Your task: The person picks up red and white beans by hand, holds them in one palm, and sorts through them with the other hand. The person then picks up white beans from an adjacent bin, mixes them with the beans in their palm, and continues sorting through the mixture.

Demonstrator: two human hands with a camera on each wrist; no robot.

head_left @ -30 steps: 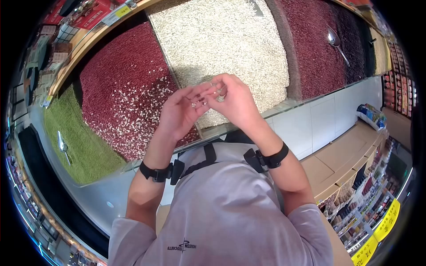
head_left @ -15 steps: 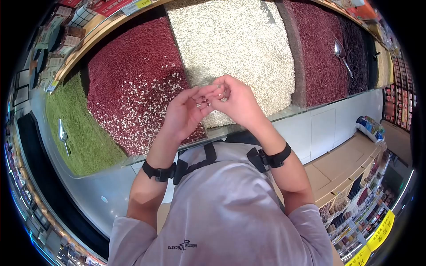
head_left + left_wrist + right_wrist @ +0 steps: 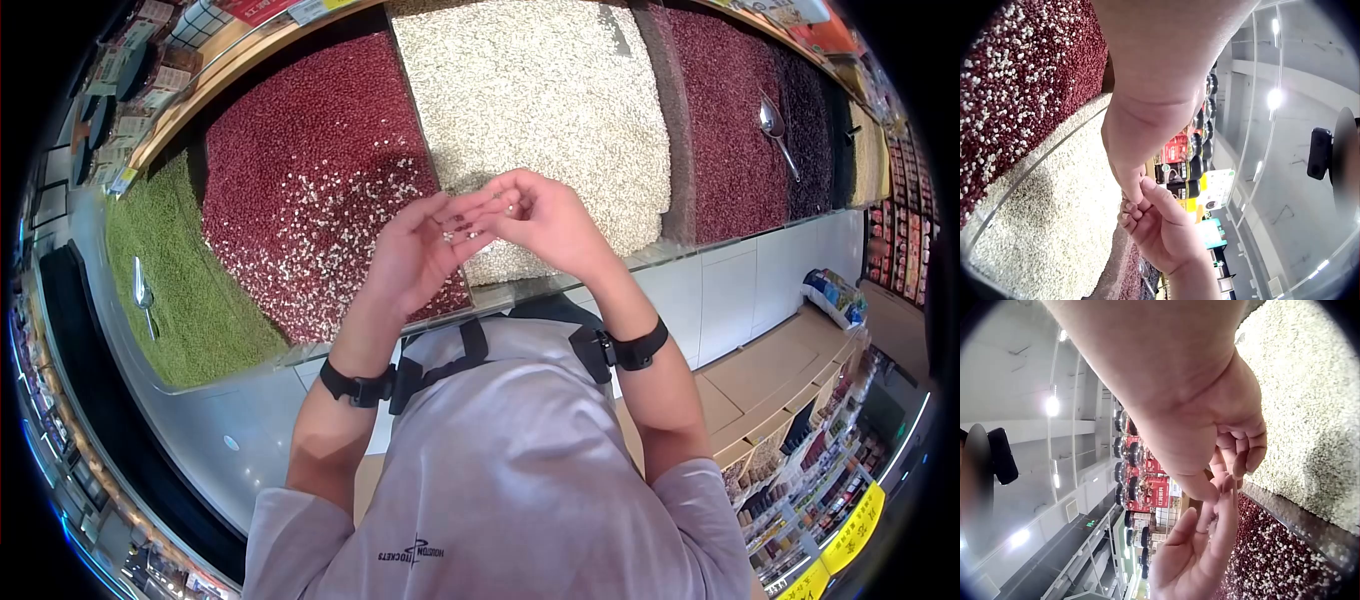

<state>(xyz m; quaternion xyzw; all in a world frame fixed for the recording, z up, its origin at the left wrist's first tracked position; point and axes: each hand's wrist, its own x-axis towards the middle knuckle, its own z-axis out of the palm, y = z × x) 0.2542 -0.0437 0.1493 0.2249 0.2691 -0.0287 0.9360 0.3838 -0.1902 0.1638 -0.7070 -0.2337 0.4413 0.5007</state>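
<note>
Right wrist has swung slightly farther out from the left wrist since the earlier frame, while the fingers of both hands remain together above the display.

Left hand (image 3: 415, 255) is palm up and open, its fingers loosely bent, with a few small red and white grains (image 3: 472, 236) lying on them. Right hand (image 3: 550, 225) has its fingers partly curled, its thumb and fingertips at the left fingers; whether it pinches a grain I cannot tell. Both hands are above the near part of the display, the left over the near right corner of the red beans (image 3: 290, 110), the right over the near left part of the white grains (image 3: 530, 90). A thin divider (image 3: 417, 110) runs between these 2 beds. White pieces are scattered over the red beans, mostly toward the near edge and the right edge.

At the display's left end is a green bed (image 3: 190, 320) with a metal scoop (image 3: 143, 297) lying on it. Right of the white grains are a dark red bed (image 3: 725, 130) and a black bed (image 3: 810, 160); a 2nd scoop (image 3: 772, 120) lies where those 2 meet, its handle toward the near edge. Each wrist wears a black strap. Jars with black lids (image 3: 1141, 487) stand beyond the hands in the right wrist view.
</note>
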